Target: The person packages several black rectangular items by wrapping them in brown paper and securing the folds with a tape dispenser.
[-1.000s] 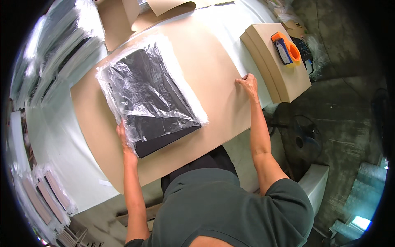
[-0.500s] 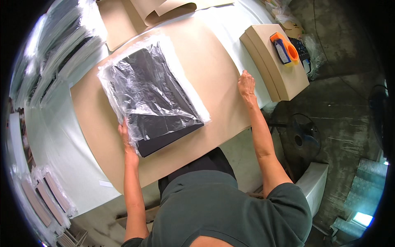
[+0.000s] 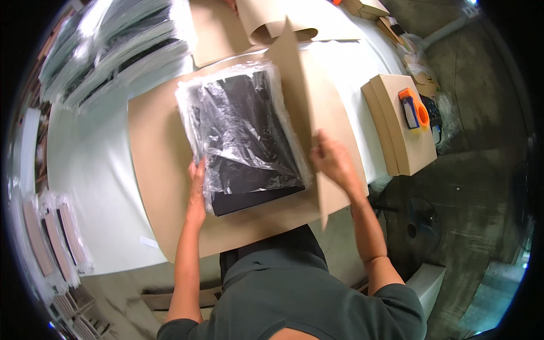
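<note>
A stack of black sheets in clear plastic (image 3: 243, 133) lies on large brown kraft paper (image 3: 156, 153). One black corner sticks out of the bag's near end. My left hand (image 3: 196, 184) grips the stack's left edge, its fingertips partly hidden by the plastic. To the right of the stack, my right hand (image 3: 335, 164) is closed on the raised right edge of the top paper sheet. That edge stands up nearly vertical beside the stack, and more brown paper lies flat beneath it.
Plastic-wrapped stacks (image 3: 124, 48) fill the far left of the white table (image 3: 85, 170). At the right stands a brown box (image 3: 396, 127) with an orange tape dispenser (image 3: 418, 113) on top. Rolled brown paper (image 3: 283, 28) and part of another person's hand (image 3: 231, 4) are at the far edge.
My right hand has lifted the paper's right edge and brought it left toward the stack. My left hand stays at the stack's left edge. The whole view has shifted.
</note>
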Motion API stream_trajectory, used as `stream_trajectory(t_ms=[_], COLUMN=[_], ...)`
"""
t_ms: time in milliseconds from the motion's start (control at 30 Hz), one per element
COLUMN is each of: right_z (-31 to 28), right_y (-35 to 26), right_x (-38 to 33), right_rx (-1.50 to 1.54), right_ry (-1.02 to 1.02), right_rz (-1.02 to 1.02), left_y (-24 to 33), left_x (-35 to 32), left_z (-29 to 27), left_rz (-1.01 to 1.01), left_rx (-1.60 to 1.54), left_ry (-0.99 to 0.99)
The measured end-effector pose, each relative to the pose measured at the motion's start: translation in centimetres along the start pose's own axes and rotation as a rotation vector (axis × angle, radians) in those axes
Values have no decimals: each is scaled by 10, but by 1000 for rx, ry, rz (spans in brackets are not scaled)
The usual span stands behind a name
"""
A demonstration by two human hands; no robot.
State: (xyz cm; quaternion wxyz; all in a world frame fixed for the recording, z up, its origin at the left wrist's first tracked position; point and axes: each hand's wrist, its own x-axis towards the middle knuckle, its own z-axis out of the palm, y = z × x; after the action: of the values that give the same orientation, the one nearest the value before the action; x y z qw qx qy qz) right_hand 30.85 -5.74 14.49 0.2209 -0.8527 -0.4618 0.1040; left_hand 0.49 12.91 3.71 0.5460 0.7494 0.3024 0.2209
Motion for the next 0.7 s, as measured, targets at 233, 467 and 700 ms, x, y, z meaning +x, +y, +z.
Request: stream_trajectory(t_ms=[233,467,700], right_z=[158,144,131], right_y=[-107,-144,-147], right_x=[-1,-2,-11], right_rx=[-74,-83,-119], right_ry=[-181,-133,-190], right_rz=[-238,-252,-259], left_y=[10,-26,8], left_x=[2,44,30], left_z=[16,9,22], left_rz=[-80,-612,-388], left_rx=[53,-402,-426], left_ry=[-1,48,275])
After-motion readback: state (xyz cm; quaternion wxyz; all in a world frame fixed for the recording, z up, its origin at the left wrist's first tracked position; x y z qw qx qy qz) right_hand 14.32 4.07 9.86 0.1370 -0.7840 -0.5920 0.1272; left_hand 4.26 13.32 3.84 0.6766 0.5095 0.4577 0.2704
